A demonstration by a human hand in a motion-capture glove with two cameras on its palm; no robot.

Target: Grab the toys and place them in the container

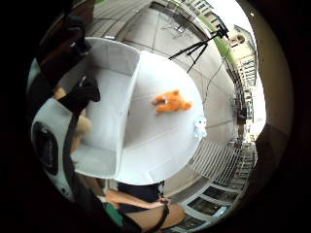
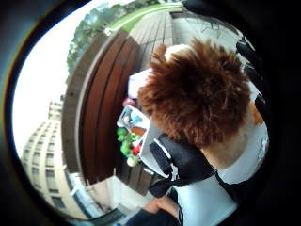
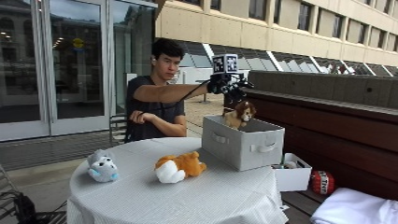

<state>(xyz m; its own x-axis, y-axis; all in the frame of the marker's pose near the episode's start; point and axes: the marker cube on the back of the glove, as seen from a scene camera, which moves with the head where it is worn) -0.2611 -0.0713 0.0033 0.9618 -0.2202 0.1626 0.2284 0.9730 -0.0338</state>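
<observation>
The gloved right hand [image 3: 225, 87] pinched a plush lion [image 3: 239, 115] above the grey fabric bin [image 3: 242, 142], right of frame centre. Releasing it seemed next; the orange plush [image 3: 179, 168] and grey plush [image 3: 101, 166] waited lower left.

Dark short-sleeved T-shirt [image 3: 146, 112]; black glove on the right hand [image 3: 223, 85].

A round table [image 3: 205, 196] carries a white striped cloth. At its 3 o'clock, a small white box [image 3: 294, 177] of assorted items, a red ball [image 3: 321, 182] and a white bundle [image 3: 358, 210] rest on a wooden bench [image 3: 323, 116].
</observation>
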